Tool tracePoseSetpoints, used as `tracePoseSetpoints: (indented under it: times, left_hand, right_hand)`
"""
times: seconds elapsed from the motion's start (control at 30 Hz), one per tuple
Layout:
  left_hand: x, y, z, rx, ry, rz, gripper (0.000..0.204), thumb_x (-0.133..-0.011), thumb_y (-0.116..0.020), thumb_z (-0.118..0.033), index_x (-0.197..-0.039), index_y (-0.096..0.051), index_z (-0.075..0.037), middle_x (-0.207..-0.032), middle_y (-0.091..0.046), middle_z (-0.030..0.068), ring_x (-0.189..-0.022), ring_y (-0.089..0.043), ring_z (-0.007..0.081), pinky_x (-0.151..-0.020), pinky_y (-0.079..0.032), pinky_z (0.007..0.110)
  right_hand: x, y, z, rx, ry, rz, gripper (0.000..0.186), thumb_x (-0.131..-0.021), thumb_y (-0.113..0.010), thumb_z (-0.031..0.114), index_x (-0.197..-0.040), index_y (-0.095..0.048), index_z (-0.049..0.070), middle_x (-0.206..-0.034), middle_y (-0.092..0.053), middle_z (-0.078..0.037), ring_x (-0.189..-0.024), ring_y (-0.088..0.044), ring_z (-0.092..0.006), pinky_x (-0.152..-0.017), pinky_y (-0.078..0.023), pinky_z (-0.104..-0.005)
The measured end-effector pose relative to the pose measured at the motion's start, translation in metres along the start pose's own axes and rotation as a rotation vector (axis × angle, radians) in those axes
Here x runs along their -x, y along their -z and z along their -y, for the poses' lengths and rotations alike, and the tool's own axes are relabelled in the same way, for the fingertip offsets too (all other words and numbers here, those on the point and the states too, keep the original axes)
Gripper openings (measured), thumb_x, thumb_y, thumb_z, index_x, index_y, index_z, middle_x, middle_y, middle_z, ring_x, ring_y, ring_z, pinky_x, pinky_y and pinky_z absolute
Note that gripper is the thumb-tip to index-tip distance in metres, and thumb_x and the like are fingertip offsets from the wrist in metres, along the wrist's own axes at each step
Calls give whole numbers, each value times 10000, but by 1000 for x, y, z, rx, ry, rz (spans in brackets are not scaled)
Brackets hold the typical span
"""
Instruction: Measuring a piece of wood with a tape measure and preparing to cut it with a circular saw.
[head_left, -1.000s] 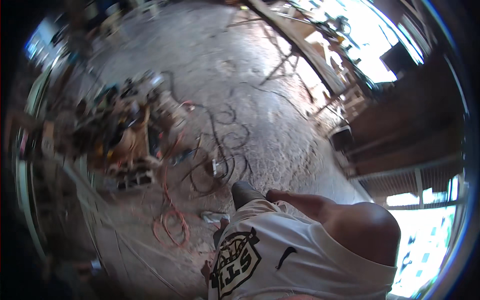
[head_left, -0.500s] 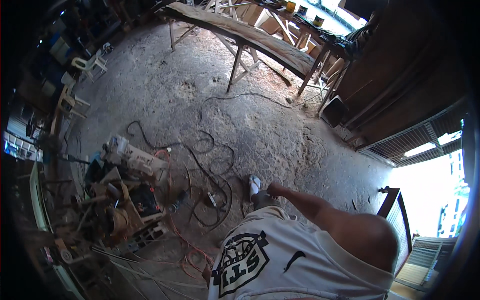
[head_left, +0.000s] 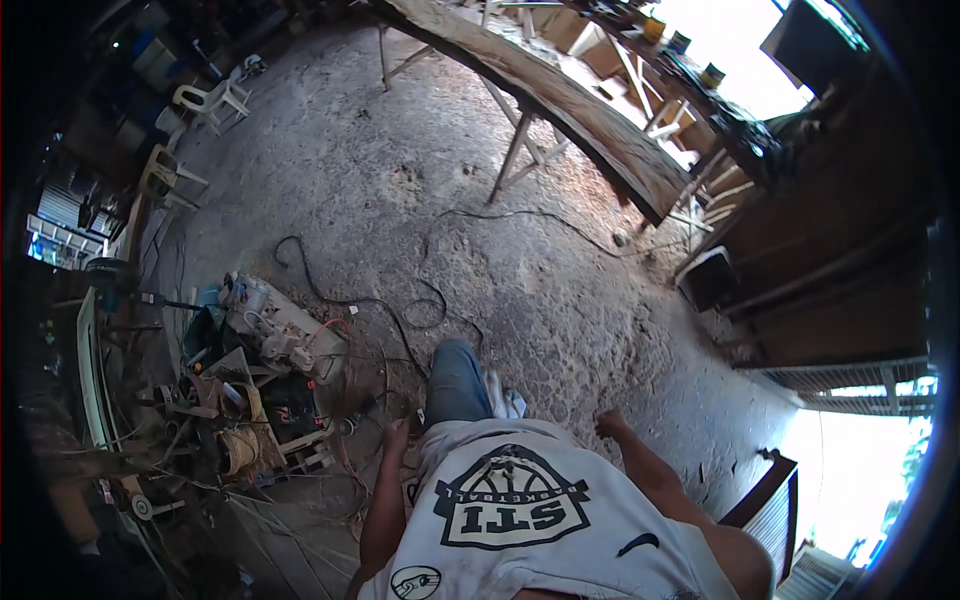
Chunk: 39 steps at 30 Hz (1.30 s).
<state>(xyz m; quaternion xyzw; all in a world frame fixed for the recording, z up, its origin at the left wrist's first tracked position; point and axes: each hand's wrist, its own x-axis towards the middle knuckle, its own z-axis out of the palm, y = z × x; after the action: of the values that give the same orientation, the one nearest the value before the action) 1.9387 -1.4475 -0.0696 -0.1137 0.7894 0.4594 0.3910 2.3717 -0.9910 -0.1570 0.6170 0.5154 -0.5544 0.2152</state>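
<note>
My left hand [head_left: 396, 434] hangs beside my bent, grey-clad leg [head_left: 457, 390], near a pile of tools, wood and cords; its fingers are too small and foreshortened to read. My right hand [head_left: 609, 424] hangs out over the dusty concrete floor [head_left: 560, 300], fingers loosely apart with nothing visible in them. A black cable [head_left: 400, 325] loops across the floor in front of me.
A long wooden slab [head_left: 560, 95] rests on trestles ahead, beside a cluttered bench [head_left: 700, 90]. Plastic chairs [head_left: 205, 100] stand at back left. A machine pile [head_left: 250, 420] lies left, a dark panel wall [head_left: 820, 260] right, a metal gate [head_left: 765, 500] by the bright opening.
My body has swung round, so the slab and pile sit differently in view. My leg has stepped forward, my left arm has come into view and my right hand has moved outward.
</note>
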Motion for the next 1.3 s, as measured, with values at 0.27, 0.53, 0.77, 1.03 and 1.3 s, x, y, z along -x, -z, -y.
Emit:
tracePoseSetpoints:
  times: [0.27,0.53,0.77,1.03,1.3]
  left_hand:
    - [-122,-31,-66,-492,203,176,438,-986,-644,-432,-1039,-768,-15,-876,-774,133,-744,-755,280,-661,-604,435]
    - [-241,-2,-220,-271,222,120,380,-1015,-672,-420,-969,-756,-52,-815,-760,105,-688,-752,262,-567,-588,401]
    - [-381,37,-377,159,141,14,394,-991,-718,-497,-1073,-688,-113,-851,-721,38,-661,-704,182,-575,-575,373]
    - [-419,4,-402,174,102,-131,508,-990,-683,-572,-999,-769,-72,-802,-751,65,-631,-714,194,-565,-577,386]
    - [-421,-17,-415,-124,463,-202,539,-1027,-649,-555,-1051,-800,-38,-971,-808,159,-787,-802,244,-642,-640,450]
  right_hand:
    - [-52,-23,89,353,309,-116,320,-958,-671,298,-870,-806,21,-863,-797,-195,-725,-789,-241,-683,-613,-435]
    - [-132,-10,303,378,383,-87,361,-968,-669,336,-923,-785,-4,-846,-781,-201,-701,-771,-254,-630,-589,-437]
    - [-151,15,594,-83,274,118,406,-1065,-616,252,-1329,-655,-54,-971,-771,-196,-720,-756,-262,-593,-619,-388]
    - [-241,18,735,489,296,221,320,-1050,-647,265,-1252,-710,25,-888,-763,-162,-692,-744,-257,-572,-600,-387]
    - [-388,9,959,1086,444,428,277,-1065,-604,252,-1229,-701,51,-860,-753,-163,-657,-737,-266,-514,-578,-391]
